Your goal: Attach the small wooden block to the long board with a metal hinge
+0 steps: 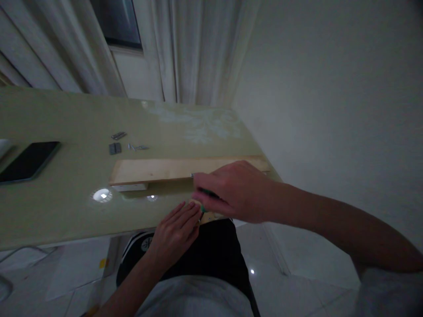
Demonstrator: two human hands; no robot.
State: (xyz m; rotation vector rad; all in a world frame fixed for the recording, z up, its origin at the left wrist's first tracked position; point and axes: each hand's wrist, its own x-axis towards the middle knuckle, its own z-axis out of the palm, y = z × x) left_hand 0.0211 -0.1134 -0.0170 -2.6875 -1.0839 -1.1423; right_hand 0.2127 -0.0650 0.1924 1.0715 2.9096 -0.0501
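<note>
Nearest the camera, the left hand [175, 229] is laid flat, fingers stretched out and together, pressed on a small wooden piece [207, 216] at the near edge of the surface [66, 207]; nothing is gripped by it. Just beyond, the right hand [236, 191] is curled shut around a dark, green-tipped tool [205, 193], whose tip is pointed down at that small piece. What kind of tool it is cannot be told, since most of it is hidden by the fingers. Behind the hands a long wooden board [155, 170] is laid across the surface, one end propped on a small white block [129, 187]. Farther back, small metal hinges [115, 148] and screws [138, 147] are scattered, and a dark phone [28, 160] is seen well apart at the left.
</note>
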